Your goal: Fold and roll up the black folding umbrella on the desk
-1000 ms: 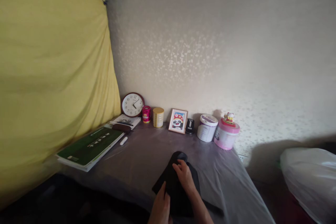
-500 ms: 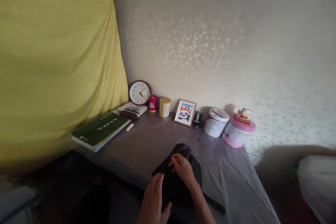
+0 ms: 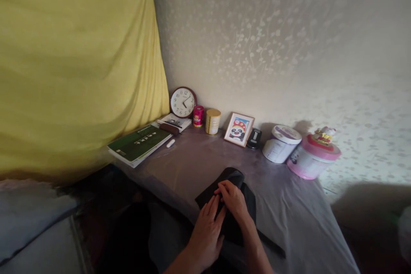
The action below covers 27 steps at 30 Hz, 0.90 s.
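Note:
On the near part of the table lies a folded black fabric item (image 3: 208, 191), with a narrow strap-like piece (image 3: 271, 243) stretching to the right; I cannot tell its exact kind. My left hand (image 3: 208, 229) rests over its middle, fingers stretched out and close to my right fingertips. My right hand (image 3: 233, 197) is on the upper part of the fabric, its fingers bent and drawn together on it. The fingertips of my right hand are partly hidden, and both hands cover much of the item.
Along the wall stand a clock (image 3: 183, 102), a pink can (image 3: 198, 116), a yellow canister (image 3: 212, 122), a panda picture frame (image 3: 239, 129), a black hole punch-like object (image 3: 254, 139), a white tub (image 3: 278, 147) and a pink-lidded tub (image 3: 310, 160). A green book (image 3: 139, 143) lies left on the table (image 3: 183, 167).
My left hand has moved up and forward onto the black fabric, beside my right fingers. My right hand stays on the fabric. The whole view has shifted, so the tabletop objects appear further right.

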Each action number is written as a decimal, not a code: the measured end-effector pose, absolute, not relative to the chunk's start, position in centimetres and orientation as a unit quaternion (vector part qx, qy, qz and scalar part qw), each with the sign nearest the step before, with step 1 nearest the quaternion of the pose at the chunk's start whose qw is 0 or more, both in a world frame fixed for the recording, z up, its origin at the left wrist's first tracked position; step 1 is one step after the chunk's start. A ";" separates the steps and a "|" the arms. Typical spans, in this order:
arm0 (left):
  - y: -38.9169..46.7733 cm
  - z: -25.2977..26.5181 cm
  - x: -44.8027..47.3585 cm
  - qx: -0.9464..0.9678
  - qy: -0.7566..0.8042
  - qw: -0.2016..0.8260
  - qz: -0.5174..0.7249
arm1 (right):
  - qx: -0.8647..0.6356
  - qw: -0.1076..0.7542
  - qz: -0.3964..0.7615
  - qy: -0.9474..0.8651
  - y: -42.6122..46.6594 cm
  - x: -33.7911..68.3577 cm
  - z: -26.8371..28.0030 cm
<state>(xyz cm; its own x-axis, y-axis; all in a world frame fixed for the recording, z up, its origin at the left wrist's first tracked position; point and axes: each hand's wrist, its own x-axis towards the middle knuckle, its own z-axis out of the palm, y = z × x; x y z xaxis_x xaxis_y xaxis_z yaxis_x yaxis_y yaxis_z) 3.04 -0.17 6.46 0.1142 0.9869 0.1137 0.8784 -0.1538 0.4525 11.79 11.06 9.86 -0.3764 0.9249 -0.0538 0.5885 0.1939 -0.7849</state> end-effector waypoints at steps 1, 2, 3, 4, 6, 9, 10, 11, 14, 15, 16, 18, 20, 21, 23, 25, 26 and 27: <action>-0.2 6.3 3.0 0.733 0.635 0.143 0.198 | -0.513 0.229 0.380 -0.735 11.1 11.8 9.8; -0.2 6.2 3.0 0.731 0.635 0.151 0.197 | -0.512 0.233 0.384 -0.732 11.0 11.8 9.7; -0.2 6.2 2.9 0.730 0.636 0.158 0.195 | -0.510 0.236 0.383 -0.733 11.0 11.8 9.7; -0.2 6.1 2.9 0.727 0.637 0.165 0.193 | -0.506 0.240 0.377 -0.738 10.9 11.8 9.6; -0.2 6.1 2.8 0.727 0.637 0.173 0.189 | -0.490 0.251 0.347 -0.759 10.5 11.8 9.4; -0.1 5.7 2.8 0.732 0.634 0.173 0.180 | -0.450 0.271 0.271 -0.807 9.8 12.0 9.3; 0.0 5.3 2.8 0.733 0.635 0.171 0.176 | -0.429 0.278 0.250 -0.823 9.6 12.1 9.2; 0.2 5.0 2.9 0.732 0.636 0.169 0.175 | -0.404 0.282 0.234 -0.838 9.6 12.3 9.1; 0.6 3.7 2.9 0.729 0.638 0.162 0.185 | -0.337 0.282 0.203 -0.875 10.5 12.9 8.6; 0.7 3.5 2.9 0.729 0.639 0.162 0.188 | -0.328 0.278 0.193 -0.882 11.1 13.1 8.4; 0.8 3.3 3.0 0.727 0.639 0.165 0.186 | -0.326 0.273 0.183 -0.886 11.8 13.3 8.1; 1.0 3.2 3.0 0.725 0.640 0.177 0.180 | -0.336 0.264 0.162 -0.890 13.5 13.7 7.7; 1.1 3.4 3.0 0.725 0.638 0.192 0.175 | -0.346 0.257 0.147 -0.890 15.2 14.0 7.3; 1.2 3.5 3.0 0.723 0.639 0.196 0.174 | -0.350 0.256 0.143 -0.890 16.1 14.0 7.2; 1.2 3.9 3.0 0.720 0.642 0.196 0.176 | -0.351 0.252 0.146 -0.890 17.8 14.1 7.2; 1.2 4.3 3.0 0.715 0.650 0.196 0.165 | -0.366 0.255 0.156 -0.881 19.4 14.3 7.3; 1.2 4.5 3.0 0.713 0.654 0.197 0.157 | -0.381 0.261 0.159 -0.873 20.1 14.5 7.4; 1.3 4.6 3.1 0.711 0.658 0.199 0.150 | -0.399 0.268 0.157 -0.863 20.5 14.8 7.6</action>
<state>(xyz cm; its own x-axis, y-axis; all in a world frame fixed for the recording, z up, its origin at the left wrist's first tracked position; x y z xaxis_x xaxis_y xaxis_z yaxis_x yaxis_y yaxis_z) 3.07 1.25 4.59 0.0900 0.9948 -0.0480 0.8753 -0.0560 0.4802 14.77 20.52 7.59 -0.5377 0.7726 0.3376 0.6035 0.6322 -0.4859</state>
